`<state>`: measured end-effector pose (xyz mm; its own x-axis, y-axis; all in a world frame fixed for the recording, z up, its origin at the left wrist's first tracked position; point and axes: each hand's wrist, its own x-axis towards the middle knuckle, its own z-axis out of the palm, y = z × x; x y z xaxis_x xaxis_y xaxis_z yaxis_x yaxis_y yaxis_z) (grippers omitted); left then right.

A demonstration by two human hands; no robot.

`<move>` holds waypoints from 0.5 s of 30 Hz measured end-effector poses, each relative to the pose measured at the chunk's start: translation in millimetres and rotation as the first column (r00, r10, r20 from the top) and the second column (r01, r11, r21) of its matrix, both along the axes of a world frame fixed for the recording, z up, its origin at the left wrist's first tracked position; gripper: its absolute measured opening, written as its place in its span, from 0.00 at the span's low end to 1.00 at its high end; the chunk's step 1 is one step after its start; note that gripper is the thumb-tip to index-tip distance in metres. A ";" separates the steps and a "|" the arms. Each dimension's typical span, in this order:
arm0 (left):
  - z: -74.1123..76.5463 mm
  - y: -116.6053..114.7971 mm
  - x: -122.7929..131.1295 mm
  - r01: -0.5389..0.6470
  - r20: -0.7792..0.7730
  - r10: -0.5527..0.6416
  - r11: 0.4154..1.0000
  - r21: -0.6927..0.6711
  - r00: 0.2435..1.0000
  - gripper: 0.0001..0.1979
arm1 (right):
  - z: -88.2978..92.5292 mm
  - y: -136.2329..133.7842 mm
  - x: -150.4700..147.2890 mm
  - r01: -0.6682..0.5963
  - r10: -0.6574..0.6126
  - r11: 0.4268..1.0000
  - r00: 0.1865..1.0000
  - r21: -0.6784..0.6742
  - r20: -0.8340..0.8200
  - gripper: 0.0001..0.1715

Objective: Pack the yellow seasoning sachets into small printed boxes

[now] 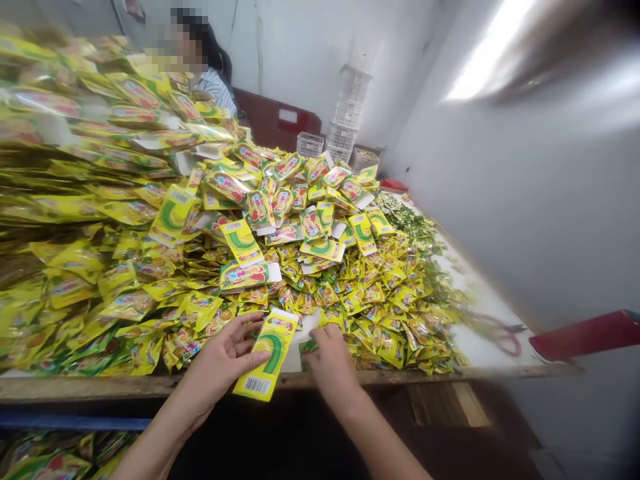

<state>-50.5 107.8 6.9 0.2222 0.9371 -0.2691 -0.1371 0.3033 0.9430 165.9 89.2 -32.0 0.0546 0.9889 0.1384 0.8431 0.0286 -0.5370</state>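
My left hand [225, 353] grips a long yellow card of sachets [267, 353] with a green arc and a barcode at its lower end. My right hand [333, 360] rests beside that card, its fingers over a small green sachet [309, 353] and a white paper piece [305, 331]. I cannot tell whether those fingers hold them. Just beyond both hands lies a large heap of yellow foil sachets [320, 293], with more yellow cards [240, 243] scattered on top. Both hands are at the table's near wooden edge [150, 385].
Red-handled scissors [495, 337] lie on the white tabletop [493, 307] at right, past a heap of green sachets [405, 220]. A seated person's striped sleeve [215, 87] shows at the back. White stacked crates [345, 113] stand by the grey wall [500, 213]. More sachets [65, 460] lie below the table.
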 end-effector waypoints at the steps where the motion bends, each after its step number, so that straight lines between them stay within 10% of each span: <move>1: 2.6 -0.3 0.2 -0.034 0.039 0.033 0.999 0.006 0.999 0.36 | 1.9 -0.2 0.0 0.005 -0.004 1.000 0.998 -0.018 0.070 0.14; 8: -5.5 9.3 28.5 -0.174 -0.052 0.204 0.920 0.351 0.977 0.13 | -3.2 -2.0 3.1 -0.079 0.080 0.997 0.985 -0.015 0.151 0.16; 15: -25.7 6.9 55.5 0.293 -0.532 0.068 0.773 0.563 0.844 0.12 | 0.6 -8.8 32.4 0.009 0.026 0.997 0.882 0.072 -0.471 0.08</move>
